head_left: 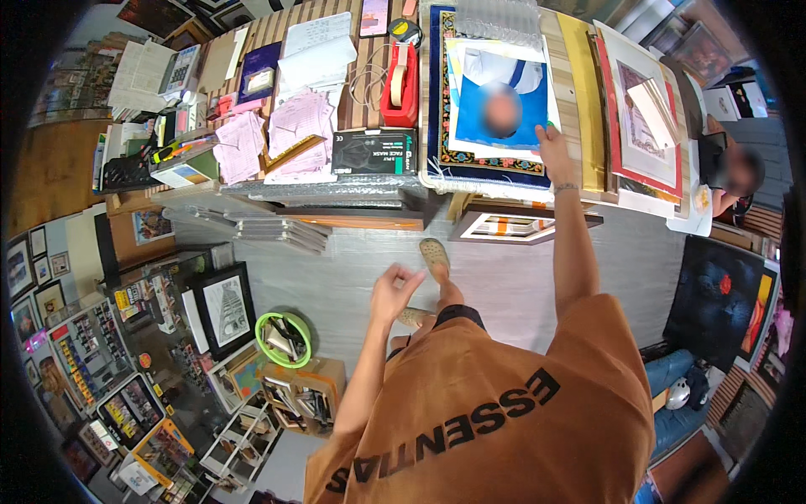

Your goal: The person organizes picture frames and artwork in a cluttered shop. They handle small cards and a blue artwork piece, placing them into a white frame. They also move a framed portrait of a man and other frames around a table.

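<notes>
My right hand (552,153) reaches out to the counter, its fingers closed on the right edge of a large portrait print (512,134) with a blue background. Under this print lie other sheets and a dark blue mat (434,101) with a flowered border and white fringe. Clear bubble wrap (502,21) covers the far end of the pile. My left hand (393,291) hangs over the floor in front of my body, fingers loosely bent, thumb apart, with nothing visible in it.
Left of the print are a red tape dispenser (400,92), a black mask box (374,152) and pink paper slips (298,126). Framed pictures (642,109) lie to the right, near another person (729,172). A green-rimmed bin (283,339) stands on the floor at left.
</notes>
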The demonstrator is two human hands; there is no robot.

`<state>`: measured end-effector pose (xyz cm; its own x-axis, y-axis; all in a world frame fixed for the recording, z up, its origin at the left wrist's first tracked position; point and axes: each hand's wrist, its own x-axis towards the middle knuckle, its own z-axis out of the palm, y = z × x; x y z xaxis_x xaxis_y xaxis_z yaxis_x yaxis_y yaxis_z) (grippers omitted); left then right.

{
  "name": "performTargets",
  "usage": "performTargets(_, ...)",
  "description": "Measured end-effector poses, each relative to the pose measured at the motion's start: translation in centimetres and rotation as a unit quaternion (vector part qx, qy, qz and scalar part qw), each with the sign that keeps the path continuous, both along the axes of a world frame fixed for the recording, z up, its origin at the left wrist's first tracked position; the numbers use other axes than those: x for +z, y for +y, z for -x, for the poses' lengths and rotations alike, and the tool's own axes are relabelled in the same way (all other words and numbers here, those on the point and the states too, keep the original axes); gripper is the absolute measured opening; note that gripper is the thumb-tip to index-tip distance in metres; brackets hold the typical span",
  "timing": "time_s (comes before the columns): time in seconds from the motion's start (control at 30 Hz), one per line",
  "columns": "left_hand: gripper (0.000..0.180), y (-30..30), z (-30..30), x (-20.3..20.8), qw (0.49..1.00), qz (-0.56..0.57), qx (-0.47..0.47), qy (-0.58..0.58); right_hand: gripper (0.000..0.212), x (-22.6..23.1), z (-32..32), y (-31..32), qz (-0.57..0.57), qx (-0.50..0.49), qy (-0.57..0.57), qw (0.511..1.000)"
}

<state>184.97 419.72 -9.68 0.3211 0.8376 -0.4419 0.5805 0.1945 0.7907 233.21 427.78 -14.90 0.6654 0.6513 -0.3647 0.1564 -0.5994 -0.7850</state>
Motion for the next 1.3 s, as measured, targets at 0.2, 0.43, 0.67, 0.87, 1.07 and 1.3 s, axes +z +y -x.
performTargets(0.2,0.036,10.8,-21.2,-3.3,0.933,0.166,0.197,-0.251,0.052,0.9,3.6,0.7,-0.018,-0.108,0.027,0.994)
performTargets(0.43,0.019,14.0,-27.0,-4.1,0.864,0.266,0.354,-0.241,0.029,2.4,4.5,0.8,-0.083,-0.102,0.037,0.991)
performTargets(0.67,0.015,15.2,-24.8,-5.3,0.918,0.165,0.305,-0.192,0.028,2.9,1.9,-0.1,-0.112,-0.107,0.146,0.977)
performTargets(0.87,0.018,15.7,-23.9,-5.1,0.908,0.211,0.292,-0.214,0.033,-0.6,1.2,-0.6,-0.066,-0.061,0.063,0.994)
performTargets(1.07,0.025,15.8,-23.6,-4.4,0.91,0.224,0.288,-0.196,0.028,-1.7,0.6,-0.2,-0.01,-0.059,0.025,0.998)
performTargets(1.3,0.031,16.3,-24.7,-4.5,0.943,0.164,0.27,-0.106,0.041,0.5,1.9,1.1,0.148,-0.014,-0.158,0.976)
